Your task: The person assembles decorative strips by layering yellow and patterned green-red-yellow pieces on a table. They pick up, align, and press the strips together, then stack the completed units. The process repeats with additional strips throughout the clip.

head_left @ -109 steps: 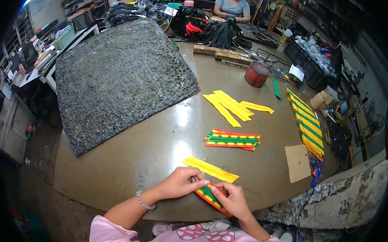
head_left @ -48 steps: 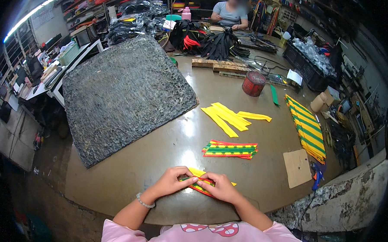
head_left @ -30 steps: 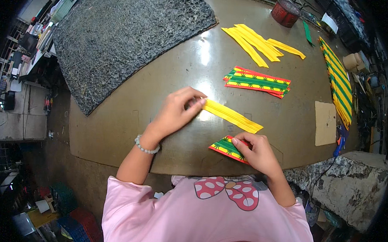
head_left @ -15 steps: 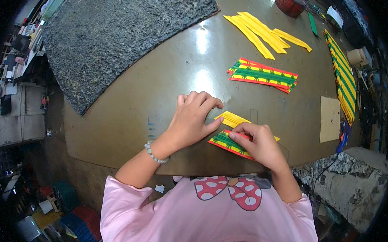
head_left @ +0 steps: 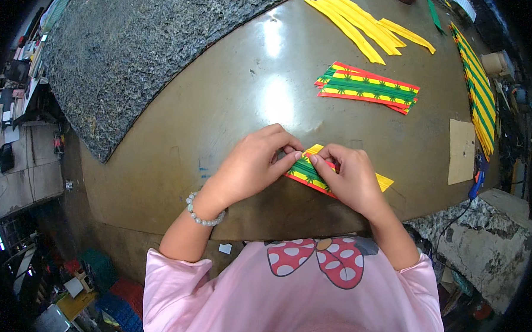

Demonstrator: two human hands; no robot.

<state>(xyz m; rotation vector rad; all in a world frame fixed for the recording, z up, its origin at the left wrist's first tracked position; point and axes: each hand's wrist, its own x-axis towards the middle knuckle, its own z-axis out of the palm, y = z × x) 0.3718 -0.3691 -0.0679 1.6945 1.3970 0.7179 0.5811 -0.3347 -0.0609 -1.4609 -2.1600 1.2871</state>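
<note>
**Both hands on one striped strip at the near edge**

The striped strip (head_left: 306,172), green, yellow and red, lies flat on the table (head_left: 220,122) close to its near edge, right in front of the person. A yellow strip (head_left: 384,182) sits under or against it, its end poking out to the right. The left hand (head_left: 251,165) has its fingers curled down, the tips pinching the strip's upper left end. The right hand (head_left: 351,178) is likewise bent over it, fingertips meeting the left ones at that same end, palm covering the rest. Neither hand is spread; both are closed to a fine pinch on the strip, though exactly how the fingers grip underneath I cannot tell.

Further out, toward the middle of the table, a small stack (head_left: 367,87) of the same striped strips lies neatly together; those look finished, I would judge. Beyond it, near the far edge, is a loose fan of plain yellow strips (head_left: 367,25), seemingly not yet used. Along the right edge runs a long striped band (head_left: 477,86), and beside it lies a brown card (head_left: 461,152). A dark rough mat (head_left: 140,48) covers the far left corner.

So a few pieces seem done, one is in hand, and several yellow ones remain.
</note>
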